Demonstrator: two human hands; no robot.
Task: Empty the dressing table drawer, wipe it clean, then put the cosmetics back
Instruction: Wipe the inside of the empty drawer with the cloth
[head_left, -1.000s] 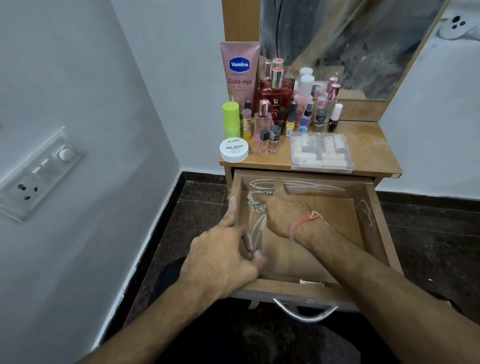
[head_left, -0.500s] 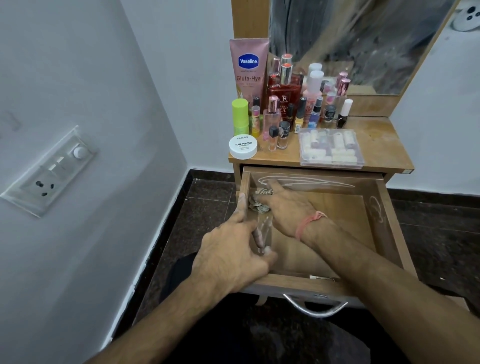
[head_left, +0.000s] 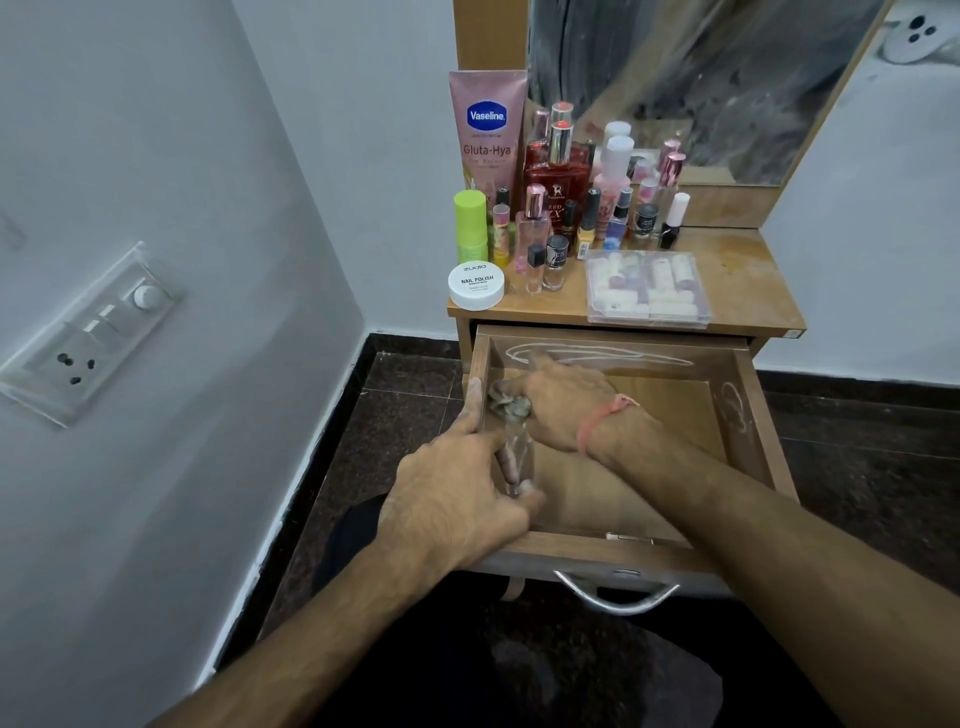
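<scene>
- Crowding the wooden tabletop (head_left: 737, 280), the cosmetics (head_left: 558, 208) are standing out of the pulled-out drawer (head_left: 748, 415).
- Right hand (head_left: 563, 402) is pinching a crumpled wipe (head_left: 510, 405) in the drawer's far-left corner.
- Left hand (head_left: 457, 499) is gripping the left wall.
- Wipe looks soft and light; bunching it is giving purchase.

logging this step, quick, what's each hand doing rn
left hand: grips the drawer's left wall.
right hand: holds a crumpled cloth.
</scene>
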